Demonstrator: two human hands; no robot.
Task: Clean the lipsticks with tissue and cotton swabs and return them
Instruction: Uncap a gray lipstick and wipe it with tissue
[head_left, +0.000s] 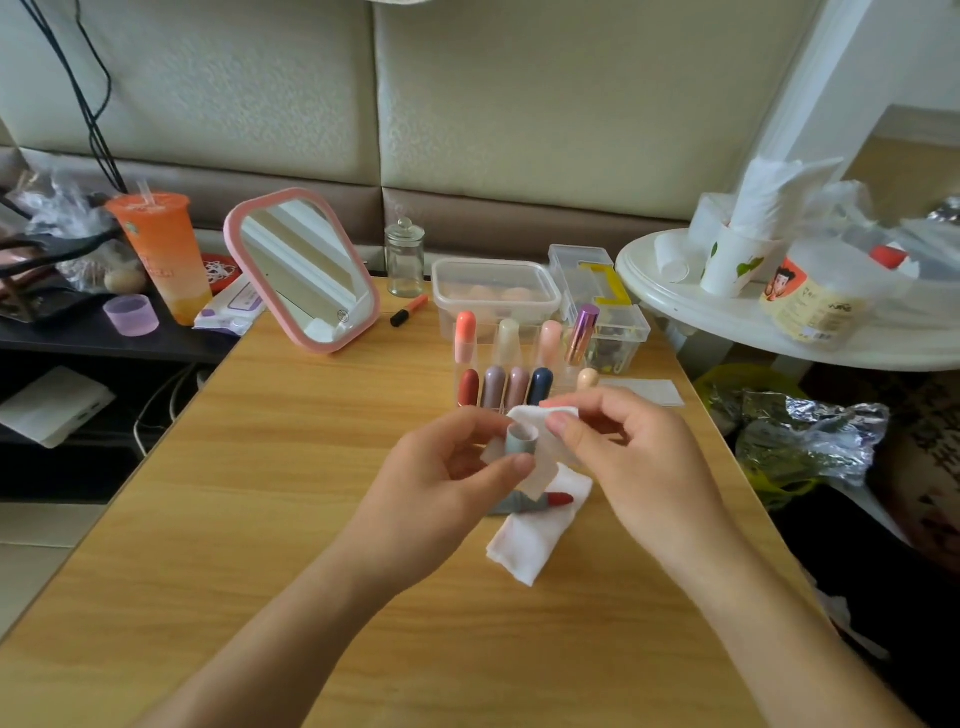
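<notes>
Fingers of the left hand (441, 467) grip a small grey cylindrical lipstick cap (519, 440), mouth upward. The right hand (623, 447) pinches a thin white tissue sheet (540, 414) at its rim; the uncapped red lipstick (558, 500) lies beneath on a folded white tissue (530, 540)

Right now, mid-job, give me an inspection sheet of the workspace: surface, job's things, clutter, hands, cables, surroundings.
Surface: wooden table, light grain.
Job's things: uncapped red lipstick lying on a folded tissue; capped lipsticks upright in rows behind.
Clutter: pink mirror, glass jar, clear lidded box, orange pen.
Hands: left hand grips a grey cap; right hand pinches a tissue piece beside the cap.
Cables: black cables hang on the wall, far left.
Surroundings: padded wall; orange drink cup on a dark side shelf; white round table to the right.
</notes>
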